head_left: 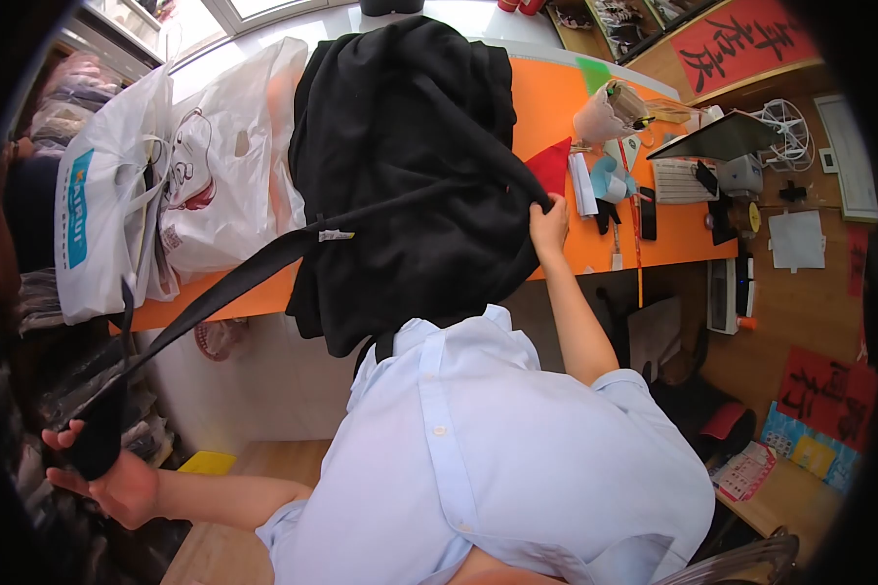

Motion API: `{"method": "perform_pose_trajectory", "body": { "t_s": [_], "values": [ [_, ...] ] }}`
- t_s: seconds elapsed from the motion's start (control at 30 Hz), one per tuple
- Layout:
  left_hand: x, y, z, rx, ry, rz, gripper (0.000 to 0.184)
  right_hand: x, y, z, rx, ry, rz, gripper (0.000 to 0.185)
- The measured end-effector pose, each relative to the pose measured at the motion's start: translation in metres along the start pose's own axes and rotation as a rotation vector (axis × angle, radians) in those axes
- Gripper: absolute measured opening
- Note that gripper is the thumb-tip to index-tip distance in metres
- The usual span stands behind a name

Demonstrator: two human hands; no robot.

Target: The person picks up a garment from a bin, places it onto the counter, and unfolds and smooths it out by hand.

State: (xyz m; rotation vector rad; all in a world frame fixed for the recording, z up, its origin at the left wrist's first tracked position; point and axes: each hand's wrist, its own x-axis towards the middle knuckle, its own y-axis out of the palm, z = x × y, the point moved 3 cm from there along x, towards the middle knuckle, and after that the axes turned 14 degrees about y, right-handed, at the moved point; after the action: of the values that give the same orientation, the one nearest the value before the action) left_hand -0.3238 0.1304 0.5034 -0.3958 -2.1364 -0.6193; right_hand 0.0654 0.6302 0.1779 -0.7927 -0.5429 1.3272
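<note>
A large black garment (pixel 400 127) lies bunched on the orange table. Across it, a long strip of black cloth (pixel 254 268) with a small white label (pixel 337 235) stretches down to the left. My right hand (pixel 549 226) pinches the strip's upper end at the garment's right edge. Far out at the lower left is my left hand (pixel 117 483), palm up with some fingers partly extended. The strip passes through that hand and a dark fold covers part of the palm. A red triangular piece (pixel 553 166) shows just beyond my right hand.
White plastic bags (pixel 229 161) stand left of the garment on the orange table (pixel 673 252). To the right are a pen holder (pixel 610 112), a tape roll (pixel 610 180), a phone (pixel 648 213) and a keyboard (pixel 683 181). Wrapped goods line the left side.
</note>
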Motion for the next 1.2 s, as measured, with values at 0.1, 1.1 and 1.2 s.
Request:
{"method": "perform_pose_trajectory", "body": {
  "t_s": [0.1,1.1,1.2],
  "values": [
    [-0.014,0.035,0.018,0.030,-0.080,0.131,0.059,-0.032,-0.018,0.066,-0.023,-0.662,-0.179,0.043],
    [-0.048,0.138,0.082,0.246,-0.495,0.101,0.041,0.089,-0.125,0.103,1.496,-0.174,0.599,0.014],
    [-0.057,0.148,0.112,0.332,-0.773,0.202,0.044,0.056,-0.177,0.133,1.526,-0.301,0.539,0.016]
  ]
}}
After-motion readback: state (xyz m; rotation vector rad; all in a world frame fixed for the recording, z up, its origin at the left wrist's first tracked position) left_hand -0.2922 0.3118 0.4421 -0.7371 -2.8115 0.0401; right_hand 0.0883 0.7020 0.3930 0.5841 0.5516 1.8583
